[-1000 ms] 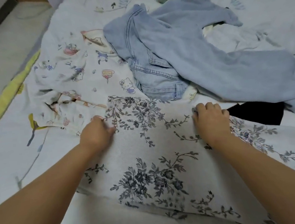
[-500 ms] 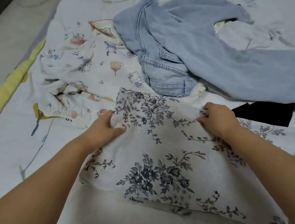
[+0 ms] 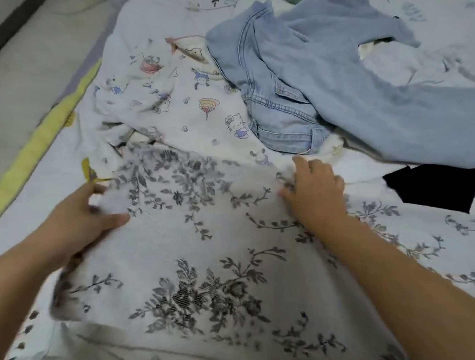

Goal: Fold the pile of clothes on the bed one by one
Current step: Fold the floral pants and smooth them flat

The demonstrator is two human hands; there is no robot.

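Both hands have slid apart along the floral cloth's (image 3: 208, 254) far edge, the left hand (image 3: 87, 218) pinching its corner, the right hand (image 3: 312, 190) gripping with curled fingers, apparently spreading it flat on the bed (image 3: 58, 181) for folding, while jeans (image 3: 337, 85) wait beyond.

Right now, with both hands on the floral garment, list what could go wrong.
1. The floral garment has its far edge lying over the cartoon-print garment; lifting it may drag that one along.
2. The left hand and right hand hold the far edge at uneven heights, so a fold could come out skewed.
3. The jeans lie close beyond the right hand and may get disturbed.
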